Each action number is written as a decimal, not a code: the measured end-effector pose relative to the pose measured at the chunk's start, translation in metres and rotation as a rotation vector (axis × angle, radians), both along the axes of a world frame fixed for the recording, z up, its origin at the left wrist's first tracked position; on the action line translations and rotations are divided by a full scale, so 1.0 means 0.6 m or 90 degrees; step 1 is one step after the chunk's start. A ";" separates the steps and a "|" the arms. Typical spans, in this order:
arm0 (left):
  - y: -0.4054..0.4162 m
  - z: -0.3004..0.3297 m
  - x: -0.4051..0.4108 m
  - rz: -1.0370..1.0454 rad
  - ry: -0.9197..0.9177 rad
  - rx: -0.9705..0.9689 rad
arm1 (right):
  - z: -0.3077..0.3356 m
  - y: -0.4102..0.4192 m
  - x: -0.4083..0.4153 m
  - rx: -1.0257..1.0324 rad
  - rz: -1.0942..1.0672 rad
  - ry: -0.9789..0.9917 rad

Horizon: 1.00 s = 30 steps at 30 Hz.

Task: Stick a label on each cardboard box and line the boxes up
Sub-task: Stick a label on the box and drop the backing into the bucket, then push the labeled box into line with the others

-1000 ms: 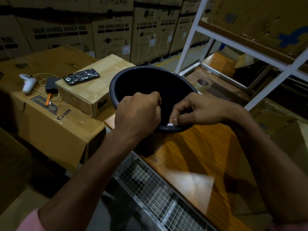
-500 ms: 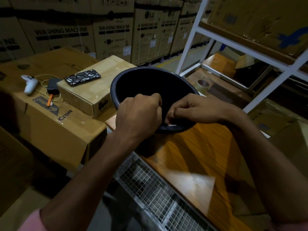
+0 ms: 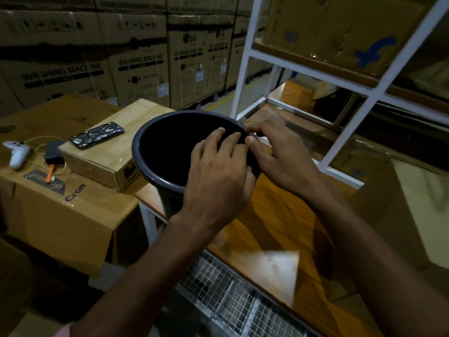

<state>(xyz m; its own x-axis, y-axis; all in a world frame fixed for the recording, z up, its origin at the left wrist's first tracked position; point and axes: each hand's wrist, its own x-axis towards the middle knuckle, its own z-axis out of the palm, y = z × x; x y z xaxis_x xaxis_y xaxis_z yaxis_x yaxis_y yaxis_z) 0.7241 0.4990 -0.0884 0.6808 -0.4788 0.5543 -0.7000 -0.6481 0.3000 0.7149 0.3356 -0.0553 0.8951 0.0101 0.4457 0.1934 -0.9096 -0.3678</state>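
Note:
A small taped cardboard box (image 3: 104, 156) lies on top of a bigger brown cardboard box (image 3: 60, 215) at the left. I see no label on either box. A black bucket (image 3: 138, 152) stands at the corner of the wooden table (image 3: 279, 227). Both hands hover over the bucket's right rim. My left hand (image 3: 218, 171) has its fingers stretched out and apart above the opening, with nothing seen in it. My right hand (image 3: 284, 156) lies across the rim, thumb touching the left fingers. Whether it grips anything is hidden.
A phone (image 3: 97, 135) rests on the small box. A white controller (image 3: 17, 154) and a cable lie on the big box. Stacked washing-machine cartons (image 3: 136, 62) fill the back. A white metal rack (image 3: 243, 69) stands right of the bucket. A wire mesh tray (image 3: 230, 300) is near me.
Both hands moved from the bucket's near rim up to its right rim. The left fist opened. The small white piece pinched between the fingers is gone from sight.

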 end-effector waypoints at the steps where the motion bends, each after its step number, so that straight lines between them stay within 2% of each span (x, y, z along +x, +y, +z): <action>1: -0.011 0.002 -0.007 -0.008 -0.007 0.001 | 0.000 -0.008 -0.010 -0.002 -0.015 -0.022; 4: -0.054 0.009 -0.028 -0.049 -0.031 0.000 | 0.006 -0.039 -0.052 -0.005 -0.069 -0.089; 9: -0.144 0.029 -0.074 -0.144 -0.005 0.019 | 0.030 -0.103 -0.151 0.002 -0.168 -0.171; 15: -0.260 0.050 -0.165 -0.258 -0.018 0.002 | 0.050 -0.203 -0.283 0.024 -0.272 -0.155; 22: -0.397 0.056 -0.283 -0.330 0.053 0.063 | 0.051 -0.331 -0.430 0.048 -0.369 -0.051; 26: -0.456 0.048 -0.326 -0.257 0.082 0.161 | 0.041 -0.376 -0.495 0.050 -0.409 0.071; 30: -0.466 0.037 -0.330 -0.196 0.094 0.264 | 0.029 -0.399 -0.519 -0.021 -0.378 0.188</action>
<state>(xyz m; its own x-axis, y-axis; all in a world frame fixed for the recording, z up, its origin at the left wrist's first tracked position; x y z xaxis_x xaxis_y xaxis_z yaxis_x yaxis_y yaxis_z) 0.5263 0.2191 -0.0663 0.5307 -0.8269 0.1857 -0.8462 -0.5045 0.1717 0.4036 0.0961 -0.0380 0.8370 -0.5136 0.1888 -0.4492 -0.8419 -0.2990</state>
